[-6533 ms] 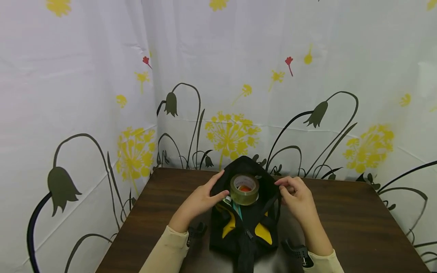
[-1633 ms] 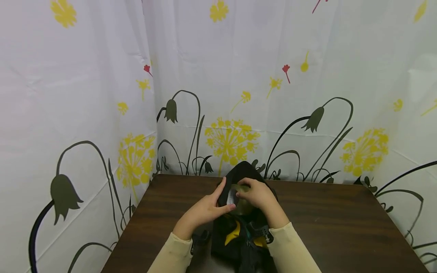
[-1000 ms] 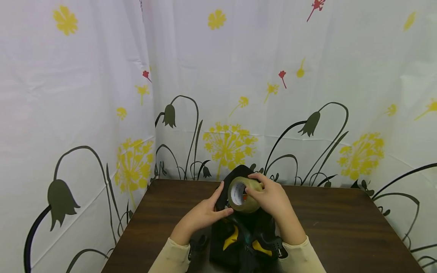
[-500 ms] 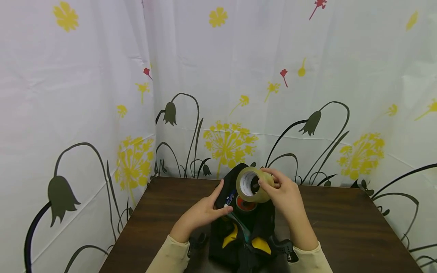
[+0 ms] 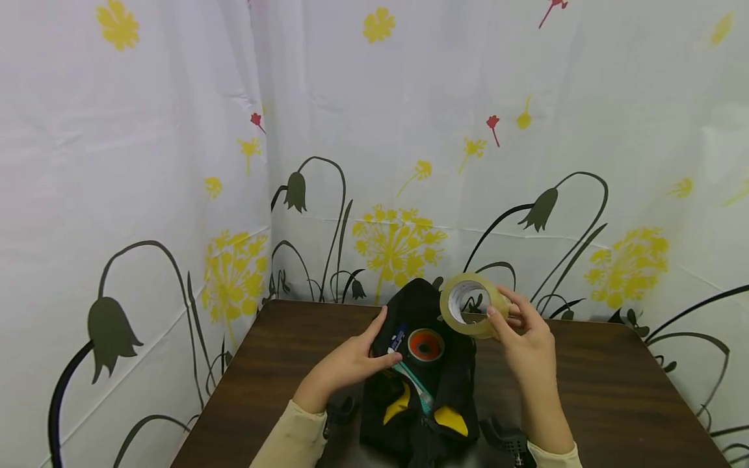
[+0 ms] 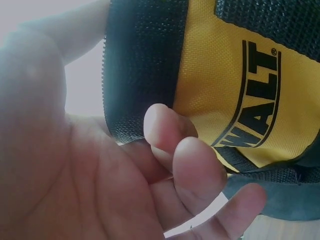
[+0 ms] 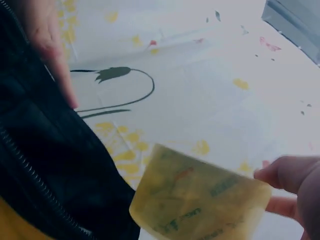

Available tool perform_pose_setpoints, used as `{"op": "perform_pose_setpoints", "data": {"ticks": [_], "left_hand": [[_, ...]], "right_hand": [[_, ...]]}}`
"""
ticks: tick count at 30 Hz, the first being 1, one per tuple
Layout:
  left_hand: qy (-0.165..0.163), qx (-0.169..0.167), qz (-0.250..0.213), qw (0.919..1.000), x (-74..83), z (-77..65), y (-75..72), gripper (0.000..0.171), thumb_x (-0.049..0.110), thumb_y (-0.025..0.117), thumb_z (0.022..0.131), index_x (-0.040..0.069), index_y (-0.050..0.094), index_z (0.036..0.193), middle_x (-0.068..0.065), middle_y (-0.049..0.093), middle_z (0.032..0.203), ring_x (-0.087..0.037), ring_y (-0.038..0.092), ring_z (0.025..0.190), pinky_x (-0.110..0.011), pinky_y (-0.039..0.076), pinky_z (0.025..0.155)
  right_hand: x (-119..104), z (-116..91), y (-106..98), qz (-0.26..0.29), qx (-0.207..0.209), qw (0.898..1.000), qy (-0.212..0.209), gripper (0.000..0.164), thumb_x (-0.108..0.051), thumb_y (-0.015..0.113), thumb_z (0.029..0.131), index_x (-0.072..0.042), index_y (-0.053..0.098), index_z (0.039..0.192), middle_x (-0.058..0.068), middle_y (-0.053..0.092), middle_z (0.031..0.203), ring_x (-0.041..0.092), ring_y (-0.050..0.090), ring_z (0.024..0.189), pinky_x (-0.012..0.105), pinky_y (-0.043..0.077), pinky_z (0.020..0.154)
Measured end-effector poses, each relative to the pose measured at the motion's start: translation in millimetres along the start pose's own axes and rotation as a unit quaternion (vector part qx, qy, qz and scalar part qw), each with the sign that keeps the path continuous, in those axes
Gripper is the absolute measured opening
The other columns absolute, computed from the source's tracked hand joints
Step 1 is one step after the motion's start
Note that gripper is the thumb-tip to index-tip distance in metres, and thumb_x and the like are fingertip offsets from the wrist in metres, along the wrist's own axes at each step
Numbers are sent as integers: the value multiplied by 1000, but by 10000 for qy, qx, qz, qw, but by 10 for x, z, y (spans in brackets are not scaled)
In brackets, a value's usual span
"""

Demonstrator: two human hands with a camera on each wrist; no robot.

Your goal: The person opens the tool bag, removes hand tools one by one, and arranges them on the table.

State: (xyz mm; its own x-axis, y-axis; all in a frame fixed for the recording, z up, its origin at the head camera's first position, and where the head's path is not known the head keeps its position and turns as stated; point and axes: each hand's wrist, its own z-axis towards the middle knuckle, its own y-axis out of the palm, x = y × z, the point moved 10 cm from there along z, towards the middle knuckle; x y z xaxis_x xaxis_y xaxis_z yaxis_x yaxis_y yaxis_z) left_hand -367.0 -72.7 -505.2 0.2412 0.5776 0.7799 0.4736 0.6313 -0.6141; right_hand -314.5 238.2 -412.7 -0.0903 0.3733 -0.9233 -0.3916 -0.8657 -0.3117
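Observation:
My right hand (image 5: 529, 348) pinches a roll of clear packing tape (image 5: 475, 329) by its right side, with the thumb at the core. It is raised above and right of a black and yellow zippered tool bag (image 5: 380, 422). My left hand (image 5: 345, 367) holds the left edge of the bag's opening, thumb inside and fingers on the outside. The left wrist view shows the curled fingers against the bag's yellow side (image 6: 210, 85) with black lettering. In the open bag lie a red-orange roll (image 5: 434, 357), a blue and white item (image 5: 398, 337) and a slim teal stick-like item (image 5: 417, 383).
The bag stands on a dark brown wooden table (image 5: 603, 390). Behind and to the sides hangs a white curtain (image 5: 421, 84) with printed flowers. A black wrist device (image 5: 509, 439) sits at my right wrist.
My right hand gripped the tape roll inside the bag, lifted it out and moved it up and right. The red-orange roll and the items beneath now show. My left hand stays at the bag's edge.

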Motion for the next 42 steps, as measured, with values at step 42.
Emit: {"op": "perform_pose_setpoints", "data": {"ticks": [42], "left_hand": [[2,-110,-132,9999,-23,18,-9,105,69,67,101,46,-5,174,3,46,64,-15,42,59,-33,44,64]], "right_hand": [[1960,396,32,700,246,9832,1670,71,-52,76,101,-15,54,158,-1,70,112,3,65,89,27,60,81]]}}
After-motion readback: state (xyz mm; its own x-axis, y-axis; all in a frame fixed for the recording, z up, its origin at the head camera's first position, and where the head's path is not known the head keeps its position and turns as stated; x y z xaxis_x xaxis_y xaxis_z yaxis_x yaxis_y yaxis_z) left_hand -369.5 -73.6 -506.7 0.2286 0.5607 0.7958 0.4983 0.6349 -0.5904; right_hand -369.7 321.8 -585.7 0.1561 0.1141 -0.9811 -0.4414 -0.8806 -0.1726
